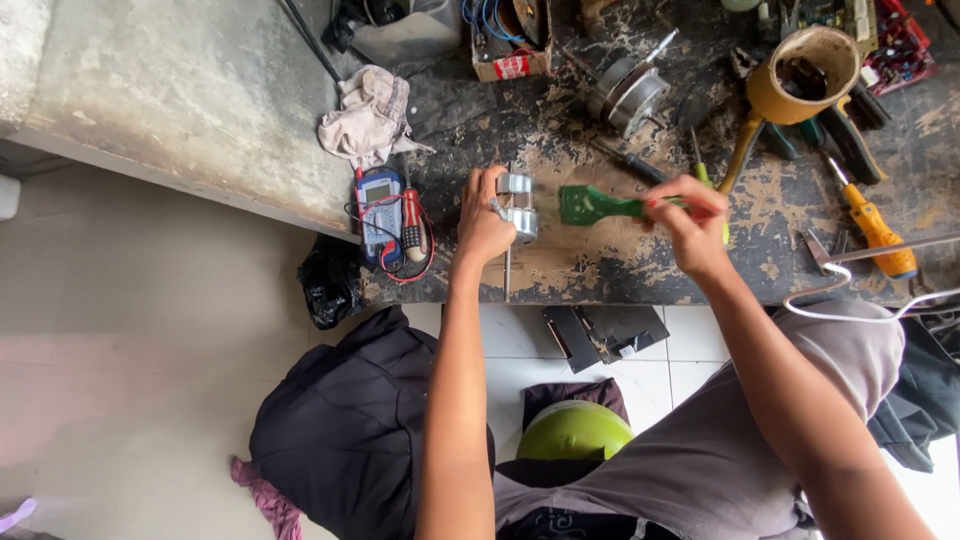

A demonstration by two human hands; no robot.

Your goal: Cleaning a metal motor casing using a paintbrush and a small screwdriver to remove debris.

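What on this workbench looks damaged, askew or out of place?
The workbench top is badly worn, its dark coating flaked off in patches. A crumpled rag lies dumped near its left end, and tools lie scattered around the yellow cup.

Even, soft daylight with faint shadows; pale floor point(120, 330) washed out at left, wide-angle bending toward the frame edges, right hand point(690, 232) slightly motion-blurred, bench point(600, 265) centre sharp.

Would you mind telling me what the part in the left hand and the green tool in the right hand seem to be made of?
The part under the left hand looks like bare metal: silvery grey with bright glints. The green tool in the right hand looks like plastic or painted metal: flat, even colour, matt, slightly blurred, so I cannot say which.
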